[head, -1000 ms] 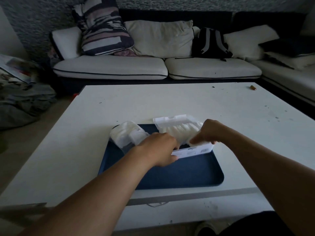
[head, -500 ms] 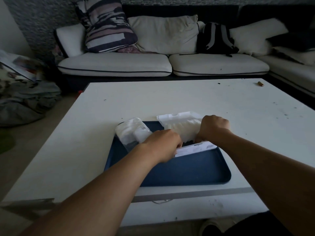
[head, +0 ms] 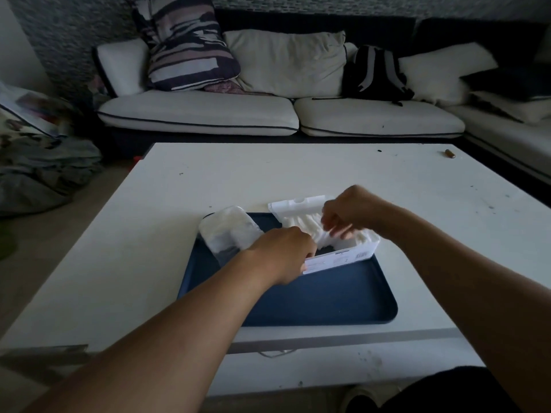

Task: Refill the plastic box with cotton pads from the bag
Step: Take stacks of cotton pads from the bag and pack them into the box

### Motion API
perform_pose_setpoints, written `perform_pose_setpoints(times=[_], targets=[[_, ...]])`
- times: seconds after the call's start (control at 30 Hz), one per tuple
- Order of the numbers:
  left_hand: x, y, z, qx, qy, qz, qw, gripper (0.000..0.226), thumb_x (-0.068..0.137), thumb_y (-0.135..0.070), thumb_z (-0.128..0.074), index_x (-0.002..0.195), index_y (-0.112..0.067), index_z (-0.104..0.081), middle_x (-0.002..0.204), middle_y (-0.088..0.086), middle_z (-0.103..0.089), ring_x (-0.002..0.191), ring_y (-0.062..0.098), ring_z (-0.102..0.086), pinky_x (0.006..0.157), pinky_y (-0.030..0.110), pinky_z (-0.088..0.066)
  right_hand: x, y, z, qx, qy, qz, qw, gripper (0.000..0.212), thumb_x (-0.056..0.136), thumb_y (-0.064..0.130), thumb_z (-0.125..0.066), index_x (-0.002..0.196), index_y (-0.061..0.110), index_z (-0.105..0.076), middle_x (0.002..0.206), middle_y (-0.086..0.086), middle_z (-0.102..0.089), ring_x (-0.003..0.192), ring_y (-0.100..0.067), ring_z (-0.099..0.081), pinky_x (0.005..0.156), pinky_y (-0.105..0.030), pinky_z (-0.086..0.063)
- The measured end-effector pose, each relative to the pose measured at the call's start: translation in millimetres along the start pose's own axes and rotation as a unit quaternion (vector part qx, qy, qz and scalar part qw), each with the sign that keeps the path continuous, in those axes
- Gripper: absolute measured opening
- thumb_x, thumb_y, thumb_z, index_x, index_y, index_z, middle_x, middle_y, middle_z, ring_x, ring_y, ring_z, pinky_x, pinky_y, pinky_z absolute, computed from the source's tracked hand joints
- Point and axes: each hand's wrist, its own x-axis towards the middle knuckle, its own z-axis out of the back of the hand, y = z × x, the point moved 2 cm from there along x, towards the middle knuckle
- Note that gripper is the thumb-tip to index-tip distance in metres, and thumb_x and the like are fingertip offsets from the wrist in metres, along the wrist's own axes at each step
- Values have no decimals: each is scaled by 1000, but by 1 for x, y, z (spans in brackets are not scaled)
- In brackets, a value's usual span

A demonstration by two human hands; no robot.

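A white plastic box [head: 346, 257] stands on a dark blue tray [head: 313, 299], its lid [head: 295, 205] flipped back. White cotton pads [head: 307, 226] fill its far half. My left hand [head: 283, 254] grips the box's near left corner. My right hand [head: 348, 211] hovers over the box's right part, fingers curled down onto the pads; whether it pinches any is blurred. The clear bag of cotton pads [head: 228, 231] lies at the tray's back left corner, just left of my left hand.
The tray sits on a white coffee table [head: 298, 177]. A small brown object [head: 449, 153] lies at the table's far right. A white sofa [head: 268, 111] with cushions and a black backpack [head: 375, 74] stands behind. Bedding is heaped on the floor at left.
My right hand has lifted from the pads and shifted slightly back over the box, fingers moving. My left hand keeps its hold on the box corner.
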Motion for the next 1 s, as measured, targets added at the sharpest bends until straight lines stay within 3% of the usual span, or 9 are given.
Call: perform_pose_setpoints(times=[0.1, 0.23, 0.33, 0.4, 0.5, 0.57, 0.7, 0.83, 1.0], targets=[[-2, 1, 0, -2, 9, 6, 1000, 7, 94, -18, -63, 96, -14, -69, 96, 3, -70, 87, 25, -66, 80, 43, -56, -5, -9, -17, -118, 91, -78, 986, 22, 96, 19, -55, 109, 2, -62, 104, -15, -63, 74, -27, -65, 54, -28, -59], [-8, 6, 4, -58, 4, 10, 998, 11, 91, -23, -67, 101, -21, -72, 103, -2, -73, 96, 21, -67, 85, 41, -56, -2, -3, -17, -150, 56, -55, 986, 14, 92, 9, -53, 93, 0, -64, 88, -17, -67, 66, -27, -69, 57, -29, -58], [-20, 26, 28, -146, -120, 40, 981, 16, 84, -26, -66, 95, -28, -77, 99, -7, -76, 90, 14, -69, 84, 34, -57, -11, 25, -19, -89, 82, 3, 993, 22, 91, 7, -57, 90, -6, -74, 84, -19, -76, 71, -25, -72, 75, -34, -61], [-32, 51, 45, -204, -250, 102, 941, 15, 81, -23, -64, 88, -24, -77, 89, -9, -76, 83, 12, -70, 81, 33, -58, -29, 40, -27, -57, 183, 58, 980, 19, 92, 6, -61, 97, -5, -76, 89, -16, -78, 82, -24, -75, 85, -35, -61], [-54, 93, 48, -239, -329, 227, 885, 27, 85, -18, -62, 110, -18, -72, 111, -2, -73, 106, 19, -67, 94, 33, -53, -45, 47, -58, -96, 320, 132, 933, 26, 93, -2, -57, 113, 0, -73, 105, -9, -76, 88, -10, -73, 90, -27, -57], [-64, 111, 35, -269, -253, 303, 879, 41, 88, -17, -62, 129, -20, -60, 130, -1, -62, 123, 23, -56, 97, 31, -45, -41, 48, -84, -217, 282, 218, 909, 37, 94, -2, -52, 124, 9, -69, 112, -2, -72, 92, -11, -67, 87, -25, -53], [-73, 134, 3, -350, -109, 332, 869, 43, 75, -20, -69, 114, -24, -52, 112, -10, -59, 104, 15, -56, 87, 33, -51, -34, 59, -114, -278, 158, 327, 889, 41, 97, -2, -45, 134, 11, -55, 114, -3, -57, 93, -14, -56, 74, -10, -44], [-72, 148, -8, -412, -114, 334, 840, 56, 72, -21, -75, 126, -22, -59, 114, -4, -66, 106, 17, -62, 91, 33, -53, -17, 62, -125, -300, 67, 356, 883, 31, 88, -3, -55, 118, 2, -64, 105, -9, -61, 98, -24, -59, 87, -37, -51], [-69, 150, -6, -386, -143, 344, 844, 28, 78, -19, -70, 105, -20, -65, 102, 2, -68, 96, 22, -65, 84, 39, -55, -7, 57, -121, -320, 19, 334, 887, 26, 84, 0, -60, 105, 15, -62, 89, 3, -50, 75, -12, -48, 58, -16, -37]])
